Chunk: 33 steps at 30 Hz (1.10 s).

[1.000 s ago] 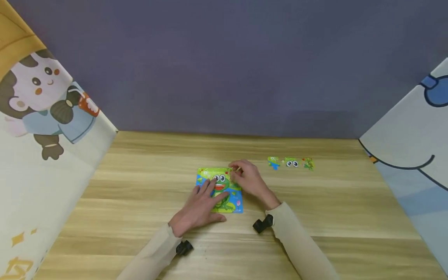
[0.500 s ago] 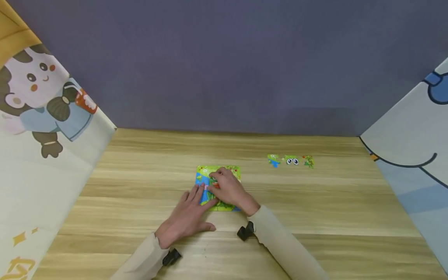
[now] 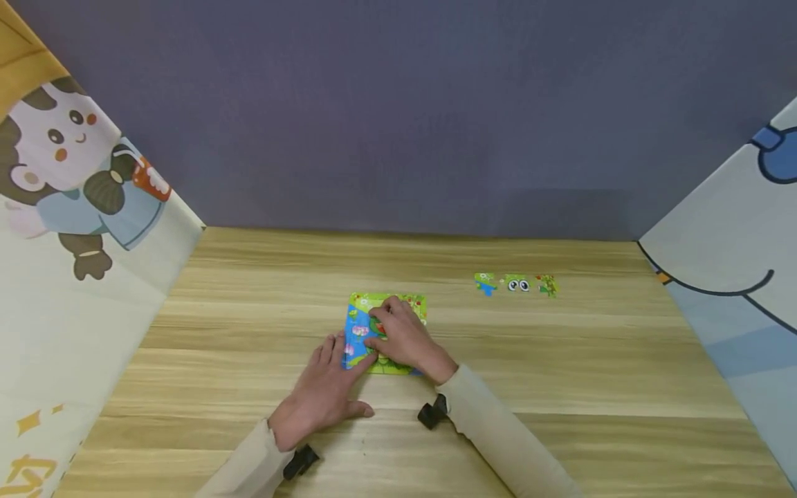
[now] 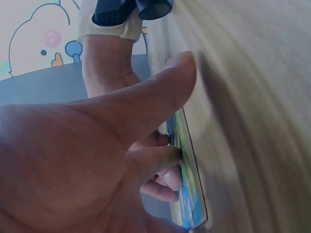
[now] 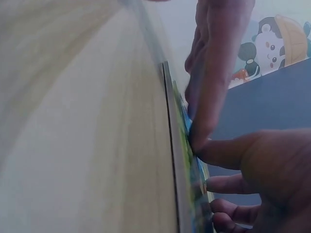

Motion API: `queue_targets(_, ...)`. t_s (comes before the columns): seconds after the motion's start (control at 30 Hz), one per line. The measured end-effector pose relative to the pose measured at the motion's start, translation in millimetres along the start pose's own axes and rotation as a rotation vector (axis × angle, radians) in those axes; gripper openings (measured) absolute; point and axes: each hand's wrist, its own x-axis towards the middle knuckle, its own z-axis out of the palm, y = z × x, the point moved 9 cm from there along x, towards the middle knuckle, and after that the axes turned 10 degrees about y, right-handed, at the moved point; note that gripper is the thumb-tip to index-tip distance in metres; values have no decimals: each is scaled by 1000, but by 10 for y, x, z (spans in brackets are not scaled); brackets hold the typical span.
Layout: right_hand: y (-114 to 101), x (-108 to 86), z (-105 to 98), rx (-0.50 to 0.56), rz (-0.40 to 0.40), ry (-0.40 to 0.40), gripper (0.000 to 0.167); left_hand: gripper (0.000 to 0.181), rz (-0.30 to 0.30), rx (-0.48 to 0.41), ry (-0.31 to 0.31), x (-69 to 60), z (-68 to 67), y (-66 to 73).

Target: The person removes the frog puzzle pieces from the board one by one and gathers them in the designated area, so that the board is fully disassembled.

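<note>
A square frog jigsaw puzzle [image 3: 359, 325] lies flat on the table in the head view, blue at the left with pink flowers and a green border. My left hand [image 3: 320, 391] has its fingers spread; the index finger reaches the board's lower edge, the other fingertips lie by its left side and the thumb stands apart. My right hand [image 3: 407, 339] covers the middle, thumb and fingers curled around the frog's mouth part, seemingly pinching a puzzle piece there. In the right wrist view, its fingertips [image 5: 201, 150] meet the puzzle's surface. Most of the frog is hidden.
Three loose puzzle pieces lie in a row at the back right: a blue-green piece [image 3: 486, 283], a piece with eyes [image 3: 518, 284] and a green leafy piece [image 3: 548, 285]. The wood-grain table [image 3: 261, 277] ends at a dark back wall [image 3: 398, 124] and printed side panels.
My right hand has moved left from the puzzle's upper right corner to its middle. My left hand has drawn back toward the lower left, uncovering the blue part with pink flowers.
</note>
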Motion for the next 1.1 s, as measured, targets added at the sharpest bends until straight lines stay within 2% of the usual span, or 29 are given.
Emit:
queue_targets(0.13,-31,26,15,-61,24,-31,54,89,-20,-21,-11,-8,7,-38)
queue_targets(0.33,-96,66,120,-96,43,-82,54,91,-25,12,-11,-4,27,-40)
queue_targets(0.73,-96,125,163,43,81,-60,46,92,-11,115,-4,15,41,-34)
queue_targets(0.97,-74,129,166,74,109,-53,46,94,-15,140,-15,25,35,-17)
queue_targets(1.1,-95,117,138,105,108,-18,43,94,-21,149,-23,28,34,-17)
